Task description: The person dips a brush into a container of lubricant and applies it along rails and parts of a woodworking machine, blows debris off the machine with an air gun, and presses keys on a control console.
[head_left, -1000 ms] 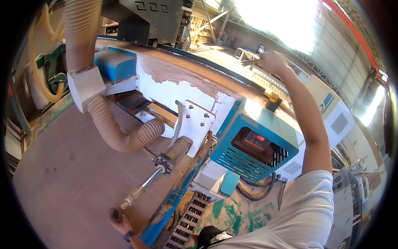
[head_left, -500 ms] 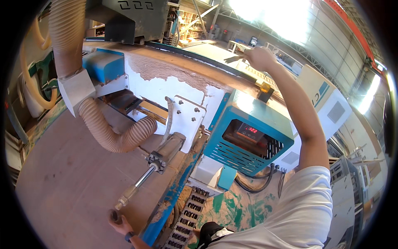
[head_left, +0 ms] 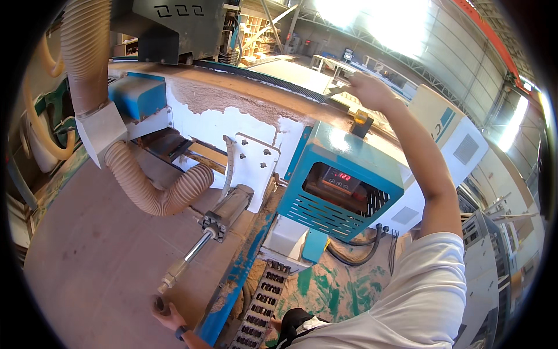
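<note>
My right hand (head_left: 371, 92) is raised over the far edge of the machine, closed on a small flat tool (head_left: 336, 91) with a brush-like end. The tool's end is over the dark toothed rack (head_left: 273, 79) along the dusty beam. Low on the left, my left hand (head_left: 170, 317) is wrapped round a dark brown, round, hollow thing (head_left: 157, 303), whose kind I cannot make out. It is just below the tip of the cylinder's metal rod (head_left: 185, 264), and I cannot tell whether they touch.
A teal control box (head_left: 343, 186) with a red display stands under my right arm. To the left, a ribbed hose (head_left: 157, 189) curves over the brown panel (head_left: 87, 244). A cable chain (head_left: 264, 305) runs beside the blue rail (head_left: 235, 296). Sawdust lies on the white machine side.
The view has shifted slightly, so the machine appears a little further left. My right hand and its tool have moved slightly along the rack to the right. My left hand keeps its hold.
</note>
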`<state>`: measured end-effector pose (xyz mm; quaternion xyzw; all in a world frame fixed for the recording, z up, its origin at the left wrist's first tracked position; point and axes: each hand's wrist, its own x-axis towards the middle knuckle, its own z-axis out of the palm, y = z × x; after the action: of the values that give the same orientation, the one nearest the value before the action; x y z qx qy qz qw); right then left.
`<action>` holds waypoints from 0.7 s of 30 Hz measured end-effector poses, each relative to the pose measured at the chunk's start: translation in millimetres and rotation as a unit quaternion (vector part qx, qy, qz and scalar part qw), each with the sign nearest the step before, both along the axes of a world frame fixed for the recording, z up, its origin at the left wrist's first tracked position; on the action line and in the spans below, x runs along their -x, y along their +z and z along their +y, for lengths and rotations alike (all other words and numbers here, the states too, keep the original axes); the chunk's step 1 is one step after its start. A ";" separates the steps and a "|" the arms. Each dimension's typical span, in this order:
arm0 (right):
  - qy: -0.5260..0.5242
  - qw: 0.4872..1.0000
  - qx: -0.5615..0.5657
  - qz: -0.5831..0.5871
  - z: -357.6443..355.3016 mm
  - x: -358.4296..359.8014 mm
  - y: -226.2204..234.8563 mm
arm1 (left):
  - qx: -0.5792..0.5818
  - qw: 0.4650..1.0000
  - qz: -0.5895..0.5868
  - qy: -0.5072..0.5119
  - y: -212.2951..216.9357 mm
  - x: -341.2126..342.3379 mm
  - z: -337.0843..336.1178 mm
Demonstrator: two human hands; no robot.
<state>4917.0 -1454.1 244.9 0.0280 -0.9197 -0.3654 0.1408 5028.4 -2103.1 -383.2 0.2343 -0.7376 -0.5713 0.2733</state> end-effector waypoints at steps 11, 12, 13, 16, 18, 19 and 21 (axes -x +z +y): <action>0.071 0.993 -0.082 -0.046 5.1 0.9 -15.2 | 0.017 1.000 0.003 0.009 -1.1 1.8 0.9; -0.004 1.000 -0.011 -0.018 1.0 -0.9 -9.2 | 0.017 1.000 0.002 0.009 1.1 1.3 2.3; -0.005 1.000 -0.012 -0.017 0.9 -4.3 0.5 | 0.019 1.000 -0.005 0.010 4.0 1.7 3.1; 0.024 0.997 -0.050 0.057 -17.3 -8.8 30.9 | 0.034 0.999 -0.010 0.013 1.0 2.6 0.3; 0.034 0.994 -0.037 0.094 -12.9 22.6 40.2 | 0.047 0.999 -0.008 0.022 -4.6 1.9 -5.6; 0.042 0.990 -0.024 0.129 -17.4 39.4 45.5 | 0.006 1.000 0.017 0.002 -4.8 2.4 -4.8; 0.051 0.985 0.016 0.161 -32.8 82.4 43.5 | -0.037 0.998 0.043 -0.004 -6.5 2.6 -2.9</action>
<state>4834.6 -1486.9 288.4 0.0135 -0.8882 -0.3424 0.3060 5025.8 -2105.9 -389.6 0.2166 -0.7043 -0.6092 0.2931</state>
